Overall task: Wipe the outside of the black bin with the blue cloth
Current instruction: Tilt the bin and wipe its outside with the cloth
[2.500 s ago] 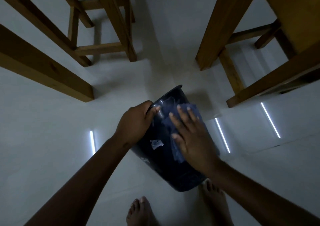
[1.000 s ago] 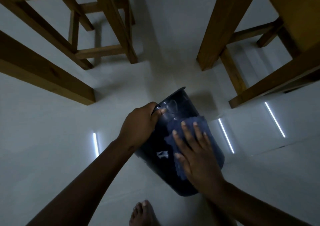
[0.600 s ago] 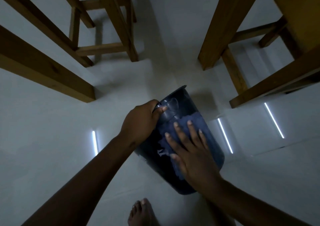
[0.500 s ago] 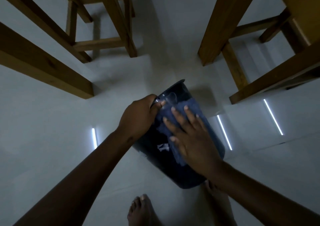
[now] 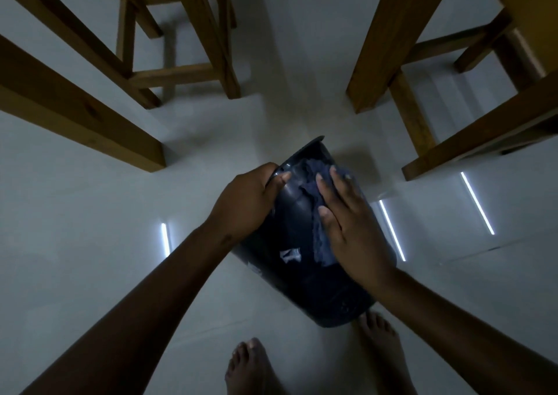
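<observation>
Both my hands are on the black bin (image 5: pixel 305 261), which tilts above the pale floor (image 5: pixel 90 243) near my bare feet. My left hand (image 5: pixel 244 204) grips its rim; my right hand (image 5: pixel 350 228) presses flat, fingers spread, on the blue cloth (image 5: pixel 314 201) against its side. Its inside faces away, so I cannot tell the contents.

— What is the left hand (image 5: pixel 246 204) doing?
— It is curling its fingers tight, with the thumb (image 5: pixel 279 181) pointing toward the other hand. The left arm is reaching in long and straight from the bottom left.
— And the right hand (image 5: pixel 351 228)?
— It is lying flat, palm down, fingers spread and pointing away. Two bare feet (image 5: pixel 250 367) are standing below.
</observation>
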A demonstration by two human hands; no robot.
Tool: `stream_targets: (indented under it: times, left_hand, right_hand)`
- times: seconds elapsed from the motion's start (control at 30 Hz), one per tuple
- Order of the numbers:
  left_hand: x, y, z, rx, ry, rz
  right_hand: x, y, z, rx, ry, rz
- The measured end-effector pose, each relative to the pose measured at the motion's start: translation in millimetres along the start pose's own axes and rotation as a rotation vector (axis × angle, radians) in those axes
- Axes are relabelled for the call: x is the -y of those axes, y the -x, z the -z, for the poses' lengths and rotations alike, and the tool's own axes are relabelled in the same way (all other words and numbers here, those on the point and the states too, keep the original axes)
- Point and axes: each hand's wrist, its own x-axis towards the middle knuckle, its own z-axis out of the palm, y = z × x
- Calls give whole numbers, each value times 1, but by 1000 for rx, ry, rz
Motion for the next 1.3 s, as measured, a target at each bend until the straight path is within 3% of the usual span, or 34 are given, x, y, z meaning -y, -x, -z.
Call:
stream_targets:
  times: [0.07,0.17,0.23,0.4,0.57,0.67,0.77,0.87,0.93,1.0,1.07,1.17,1.3]
  left_hand:
    - [2,2,0,-3,-14,6]
    - [5,3,0,-17,-13,-7]
    - [3,2,2,12,41,-19]
    - [20,27,6,72,48,31]
    - [16,28,5,-87,-94,29]
    - [9,15,9,-127,-158,-20]
    - [4,6,8,-77,-135,-32]
    - [-3,3,7,-58,-123,-27]
    - [-3,5,7,-69,-122,-7]
    - [0,7,5,-87,-153,-9]
    - [3,8,4,-107,-166,-19]
    - [2,6,4,-115,-148,-24]
    - [-5,3,4,-96,-144,15]
  right_hand:
    - [9,13,-6,-7,69,5]
    - [21,29,-16,55,223,218]
    - [12,20,-12,67,239,263]
    - [-12,-7,7,-9,-1,83]
    - [-8,13,-7,25,-173,-25]
    - [15,45,-28,44,136,195]
    - [15,25,-25,23,191,333]
    - [-8,1,-10,13,-121,89]
    - [-12,14,-9,25,-172,-41]
    - [-1,41,-19,12,-29,4]
    - [11,54,-26,59,124,173]
    - [8,29,-24,13,168,286]
    - [-7,12,-13,-9,-130,-25]
